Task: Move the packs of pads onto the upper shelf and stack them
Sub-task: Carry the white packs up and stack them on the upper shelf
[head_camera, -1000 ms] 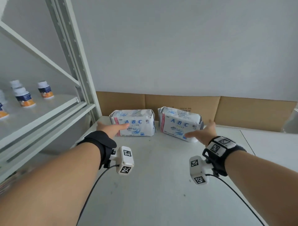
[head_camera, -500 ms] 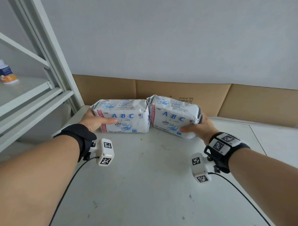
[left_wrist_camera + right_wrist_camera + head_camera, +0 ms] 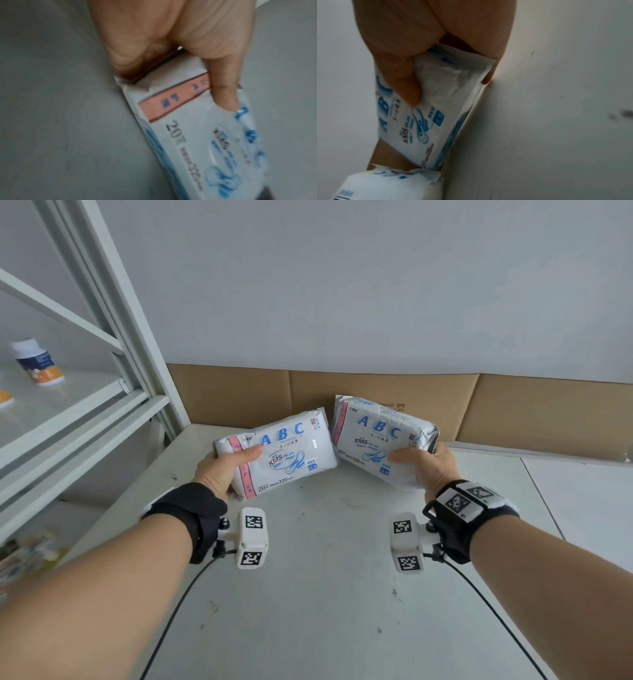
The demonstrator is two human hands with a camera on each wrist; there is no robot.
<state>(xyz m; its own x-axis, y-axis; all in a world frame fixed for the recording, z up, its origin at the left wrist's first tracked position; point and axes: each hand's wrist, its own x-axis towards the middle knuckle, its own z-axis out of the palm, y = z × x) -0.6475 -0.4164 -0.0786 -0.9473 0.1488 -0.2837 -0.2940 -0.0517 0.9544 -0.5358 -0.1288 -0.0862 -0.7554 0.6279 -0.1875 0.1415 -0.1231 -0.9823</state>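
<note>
Two white packs of pads with blue "ABC" print are lifted off the white table (image 3: 308, 611). My left hand (image 3: 226, 467) grips the left pack (image 3: 291, 453) by its left end, thumb on the front over the pink stripe (image 3: 173, 100). My right hand (image 3: 421, 465) grips the right pack (image 3: 373, 436) by its right end, thumb on the front (image 3: 406, 86). In the right wrist view, the left pack's end (image 3: 385, 185) shows at the bottom. The upper shelf (image 3: 51, 412) of the white rack stands to the left.
A white bottle with a blue and orange label (image 3: 39, 362) stands on the shelf at the left, another partly visible at the frame's edge. The rack's uprights (image 3: 120, 313) rise beside the table. Brown cardboard (image 3: 513, 409) lines the wall behind the table.
Both hands reached the packs, closed on their outer ends, and have lifted them off the table, tilting their fronts toward me.
</note>
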